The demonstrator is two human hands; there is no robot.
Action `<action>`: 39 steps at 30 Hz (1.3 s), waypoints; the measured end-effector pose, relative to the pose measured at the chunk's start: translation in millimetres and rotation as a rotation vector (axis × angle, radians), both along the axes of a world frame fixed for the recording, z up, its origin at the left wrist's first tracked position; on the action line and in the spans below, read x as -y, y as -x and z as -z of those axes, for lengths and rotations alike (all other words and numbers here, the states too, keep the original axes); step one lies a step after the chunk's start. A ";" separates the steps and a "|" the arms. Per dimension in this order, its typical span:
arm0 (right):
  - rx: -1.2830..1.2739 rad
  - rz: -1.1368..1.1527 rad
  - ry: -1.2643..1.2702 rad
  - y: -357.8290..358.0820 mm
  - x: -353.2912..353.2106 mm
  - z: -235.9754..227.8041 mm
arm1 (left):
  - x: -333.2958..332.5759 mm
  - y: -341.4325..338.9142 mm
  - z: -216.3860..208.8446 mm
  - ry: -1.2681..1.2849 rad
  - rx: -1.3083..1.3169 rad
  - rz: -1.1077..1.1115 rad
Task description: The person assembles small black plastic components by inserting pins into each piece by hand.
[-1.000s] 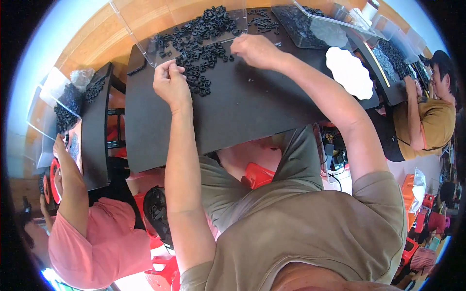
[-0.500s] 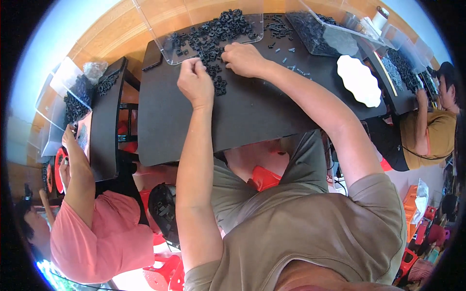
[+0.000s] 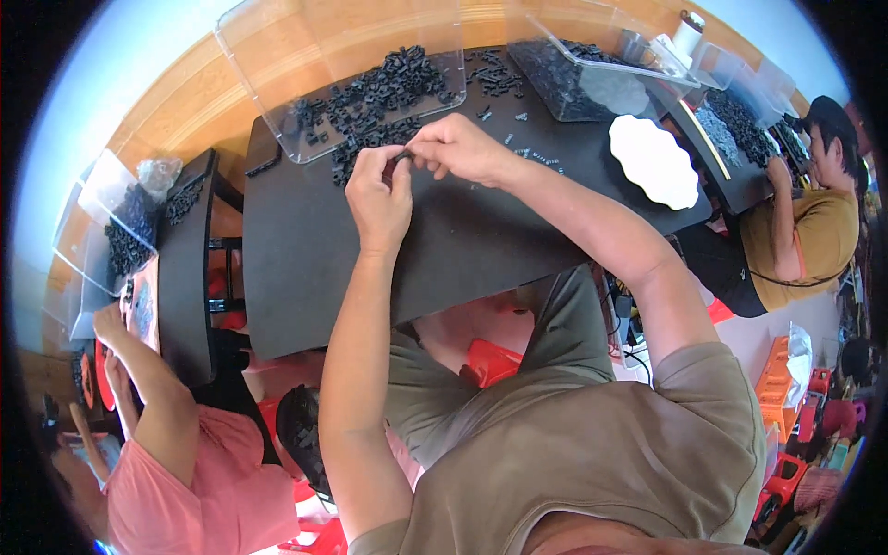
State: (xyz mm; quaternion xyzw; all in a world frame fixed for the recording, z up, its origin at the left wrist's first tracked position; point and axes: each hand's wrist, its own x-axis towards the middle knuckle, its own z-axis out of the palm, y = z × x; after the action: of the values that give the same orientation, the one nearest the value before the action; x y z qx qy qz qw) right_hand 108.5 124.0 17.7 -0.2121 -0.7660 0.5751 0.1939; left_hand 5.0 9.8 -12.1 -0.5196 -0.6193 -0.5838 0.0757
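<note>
My left hand [image 3: 377, 194] pinches a small black plastic piece [image 3: 402, 156] between thumb and fingers, just above the dark table [image 3: 305, 250]. From the right, my right hand [image 3: 460, 153] meets it, its fingertips closed at the same piece. The fingers cover most of the piece, so its exact shape is hidden. Beyond my hands, a heap of similar black plastic pieces [image 3: 393, 81] spills out of a clear plastic bin [image 3: 296, 159] tipped toward me. Several small metal springs [image 3: 534, 154] lie scattered on the tabletop right of my right hand.
A white scalloped plate [image 3: 653, 165] lies at the right. Behind it stands another clear bin [image 3: 566, 109] of dark parts. Longer black pieces [image 3: 495, 74] lie between the bins. Two people work alongside, one in a pink shirt [image 3: 217, 481], one in a mustard shirt [image 3: 814, 236].
My hands have come together. The right hand has left the edge of the heap and joined the left, and the black piece now shows between their fingertips. The whole view has shifted slightly.
</note>
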 end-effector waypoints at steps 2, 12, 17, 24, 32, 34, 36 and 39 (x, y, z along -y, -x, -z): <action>0.010 -0.003 -0.161 -13.0 -15.3 -9.6 | -0.8 4.5 5.6 0.029 0.148 0.026; 0.405 0.234 -1.149 -57.7 -105.1 4.7 | 0.1 -4.3 -4.1 0.196 0.156 -0.002; 0.482 0.191 -1.191 -43.5 -101.2 17.9 | -1.6 0.0 0.3 0.176 0.286 0.069; 0.481 0.228 -1.199 -41.5 -95.9 22.5 | -3.2 7.1 -0.1 0.110 0.723 0.386; 0.400 0.233 -1.018 -43.8 -90.7 14.0 | -1.3 5.2 -4.4 0.152 0.740 0.421; 0.248 0.214 -0.948 -42.7 -81.8 6.1 | 0.8 3.4 -7.3 0.149 0.742 0.417; 0.112 0.102 -0.815 -42.0 -70.1 -4.9 | 2.6 -0.5 -10.2 0.141 0.736 0.405; -0.038 -0.096 -0.522 -38.2 -44.4 -18.4 | -2.0 -1.6 -4.8 0.145 0.621 0.408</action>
State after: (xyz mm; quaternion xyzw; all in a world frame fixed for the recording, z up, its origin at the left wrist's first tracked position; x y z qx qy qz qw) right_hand 146.6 168.4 36.1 -0.1077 -0.8938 0.3704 0.2289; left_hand 6.5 11.8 -7.3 -0.4346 -0.5362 -0.6711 -0.2705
